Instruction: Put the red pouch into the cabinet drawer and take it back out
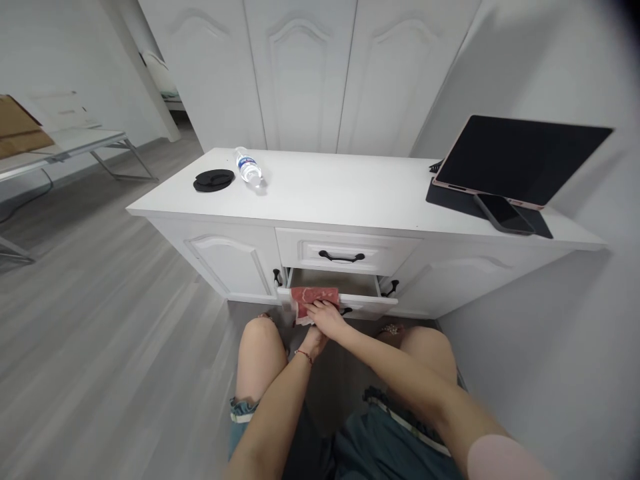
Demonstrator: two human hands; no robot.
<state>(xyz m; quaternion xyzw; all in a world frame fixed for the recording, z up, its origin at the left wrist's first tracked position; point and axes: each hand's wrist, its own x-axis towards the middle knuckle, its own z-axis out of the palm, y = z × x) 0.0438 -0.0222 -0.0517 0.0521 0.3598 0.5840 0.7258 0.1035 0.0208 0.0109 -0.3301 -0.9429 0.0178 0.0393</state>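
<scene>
A red cloth is draped over the front edge of the lower drawer, which is pulled partly out of the white cabinet. My right hand lies on the cloth with its fingers pressed onto it. My left hand reaches in just beneath the right one, under the drawer front; its fingers are hidden behind the right hand and the cloth. I am crouched in front of the cabinet with both knees beside the drawer.
The upper drawer is closed. On the cabinet top lie a water bottle, a black round lid, a tablet leaning on the wall and a phone. A wall stands right, a table far left.
</scene>
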